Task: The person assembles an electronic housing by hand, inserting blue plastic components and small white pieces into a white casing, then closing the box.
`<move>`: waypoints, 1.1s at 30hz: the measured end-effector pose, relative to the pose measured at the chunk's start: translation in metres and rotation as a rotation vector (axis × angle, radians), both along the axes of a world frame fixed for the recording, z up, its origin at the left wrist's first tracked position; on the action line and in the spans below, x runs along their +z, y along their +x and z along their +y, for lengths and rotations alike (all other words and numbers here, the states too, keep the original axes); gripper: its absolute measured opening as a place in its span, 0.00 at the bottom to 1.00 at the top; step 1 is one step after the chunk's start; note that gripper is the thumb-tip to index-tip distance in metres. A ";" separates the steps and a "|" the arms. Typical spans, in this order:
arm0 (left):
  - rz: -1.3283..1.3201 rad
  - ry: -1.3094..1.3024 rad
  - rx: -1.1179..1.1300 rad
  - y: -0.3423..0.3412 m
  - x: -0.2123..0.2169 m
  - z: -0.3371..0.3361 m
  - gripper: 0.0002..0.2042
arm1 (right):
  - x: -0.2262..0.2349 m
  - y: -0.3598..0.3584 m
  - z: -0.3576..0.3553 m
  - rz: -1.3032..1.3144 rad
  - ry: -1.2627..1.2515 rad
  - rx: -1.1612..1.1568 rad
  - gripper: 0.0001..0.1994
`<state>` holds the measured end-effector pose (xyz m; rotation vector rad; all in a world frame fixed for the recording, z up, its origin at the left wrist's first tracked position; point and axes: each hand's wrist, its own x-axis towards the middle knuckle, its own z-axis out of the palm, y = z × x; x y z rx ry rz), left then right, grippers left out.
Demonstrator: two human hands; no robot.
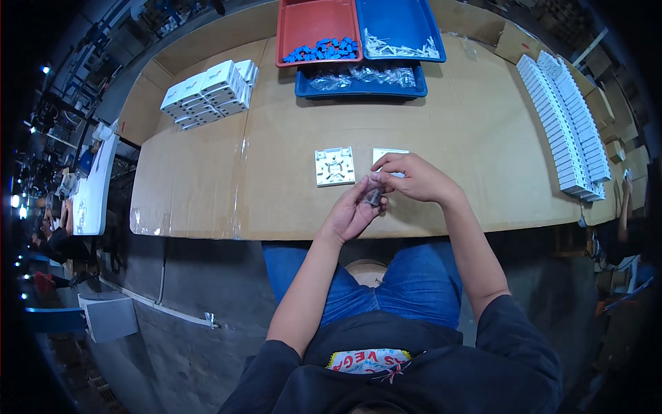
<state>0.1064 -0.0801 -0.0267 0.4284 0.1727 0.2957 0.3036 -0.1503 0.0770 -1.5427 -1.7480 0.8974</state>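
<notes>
Above the table's near edge, my left hand (350, 213) is palm up, its fingers curled round a small clear plastic bag (373, 197) with something dark and greyish in it. My right hand (418, 179) comes from the right, thumb and fingertips pinched together at the bag's upper end. Just beyond my left hand lies a white square plastic housing (334, 168) with its inner ribs showing. A second white housing (390, 152) beside it is mostly covered by my right hand.
At the far side stand a red tray (282, 34) with blue pieces, a blue tray (396, 21) with white sticks, and a lower blue tray (358, 93) with clear bags. White box-like units (207, 95) are stacked at left; long white rows (562, 131) stand at right.
</notes>
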 end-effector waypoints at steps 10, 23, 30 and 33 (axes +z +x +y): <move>-0.025 -0.044 0.011 0.000 -0.009 0.001 0.18 | -0.016 -0.003 0.006 0.224 -0.252 0.045 0.17; -0.021 -0.054 0.016 -0.001 -0.002 -0.001 0.18 | -0.013 -0.006 0.007 0.293 -0.238 0.012 0.16; -0.043 -0.027 0.020 -0.002 -0.017 0.004 0.18 | -0.012 -0.010 0.015 0.186 -0.329 0.060 0.17; -0.043 -0.054 0.013 0.000 -0.006 0.003 0.19 | -0.016 -0.006 0.012 0.250 -0.332 0.014 0.18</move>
